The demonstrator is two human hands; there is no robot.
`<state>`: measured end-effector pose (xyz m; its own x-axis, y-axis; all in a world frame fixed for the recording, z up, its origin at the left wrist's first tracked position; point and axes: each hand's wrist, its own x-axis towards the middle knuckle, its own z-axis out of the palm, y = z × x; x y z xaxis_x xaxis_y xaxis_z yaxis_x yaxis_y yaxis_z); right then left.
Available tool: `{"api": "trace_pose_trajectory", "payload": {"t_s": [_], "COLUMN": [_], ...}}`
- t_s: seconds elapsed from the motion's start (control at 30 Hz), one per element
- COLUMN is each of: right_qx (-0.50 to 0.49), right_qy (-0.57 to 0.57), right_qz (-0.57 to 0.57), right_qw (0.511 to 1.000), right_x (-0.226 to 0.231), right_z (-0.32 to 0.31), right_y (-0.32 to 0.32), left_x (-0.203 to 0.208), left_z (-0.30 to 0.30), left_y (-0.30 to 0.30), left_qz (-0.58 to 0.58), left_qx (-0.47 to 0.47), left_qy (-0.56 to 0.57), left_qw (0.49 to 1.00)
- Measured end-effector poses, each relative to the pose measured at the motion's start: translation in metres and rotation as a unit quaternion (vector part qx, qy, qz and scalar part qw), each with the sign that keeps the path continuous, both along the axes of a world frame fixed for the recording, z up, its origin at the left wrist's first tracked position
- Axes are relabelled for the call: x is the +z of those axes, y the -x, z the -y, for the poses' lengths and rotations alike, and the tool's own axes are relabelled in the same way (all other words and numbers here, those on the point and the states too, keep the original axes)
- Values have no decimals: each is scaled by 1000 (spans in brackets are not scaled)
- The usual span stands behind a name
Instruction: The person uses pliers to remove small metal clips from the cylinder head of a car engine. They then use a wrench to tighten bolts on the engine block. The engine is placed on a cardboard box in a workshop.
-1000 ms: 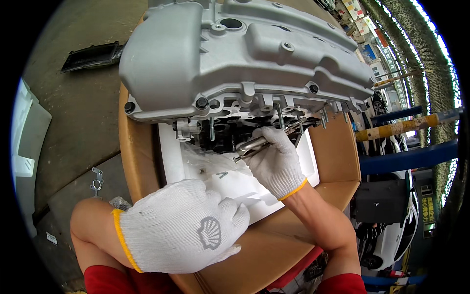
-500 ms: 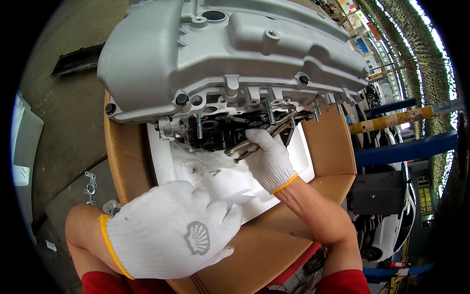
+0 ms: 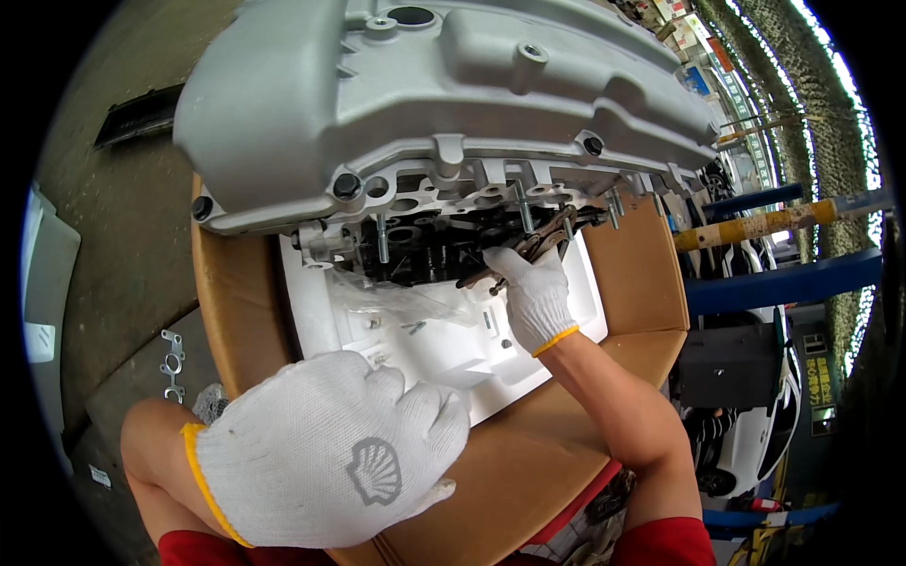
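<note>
My right hand point(image 3: 540, 292), in a white knit glove with a yellow cuff, is closed round the handles of metal locking pliers point(image 3: 551, 232). Their jaws reach up to a threaded stud point(image 3: 569, 224) under the right part of a silver engine point(image 3: 396, 141); whether they grip it, I cannot tell. More studs hang from that lower edge, one stud point(image 3: 382, 239) at the left and another stud point(image 3: 524, 209) nearer the pliers. Over the box's near edge my left hand point(image 3: 321, 443), gloved alike, hovers back upward. Its fingers curl loosely with the thumb apart, and nothing shows in it.
The engine rests in a cardboard box point(image 3: 642, 283) lined with white foam point(image 3: 434, 349). Clear plastic film point(image 3: 396, 297) and a small loose stud point(image 3: 416, 328) lie in the foam. On the floor at left is a metal gasket point(image 3: 172, 366). Blue lift arms point(image 3: 783, 283) stand at right.
My right hand and the pliers have swung a little up and to the right, the handles turning with them. My left hand is almost still. The view has shifted slightly.
</note>
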<state>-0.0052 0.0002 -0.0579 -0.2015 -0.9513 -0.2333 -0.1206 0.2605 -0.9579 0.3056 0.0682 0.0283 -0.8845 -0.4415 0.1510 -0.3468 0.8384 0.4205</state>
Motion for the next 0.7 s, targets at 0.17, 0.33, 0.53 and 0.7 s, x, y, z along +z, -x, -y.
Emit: {"api": "trace_pose_trajectory", "payload": {"t_s": [0.17, 0.33, 0.53, 0.7], "right_qx": [-15, -23, -35, -31], "right_qy": [-60, -75, -4, -16], "right_qz": [273, 378, 3, 24], "right_qw": [960, 923, 999, 999], "right_x": [23, 38, 2, 0], "right_z": [-7, -6, 1, 0], "right_y": [-38, -56, -9, -9], "left_x": [-3, 2, 1, 4], "left_z": [0, 2, 2, 2], "left_y": [4, 2, 2, 1], "left_qz": [25, 44, 14, 20], "left_qx": [-12, -28, -7, -14], "left_qy": [26, 15, -17, 1], "left_qw": [999, 999, 1000, 1000]}}
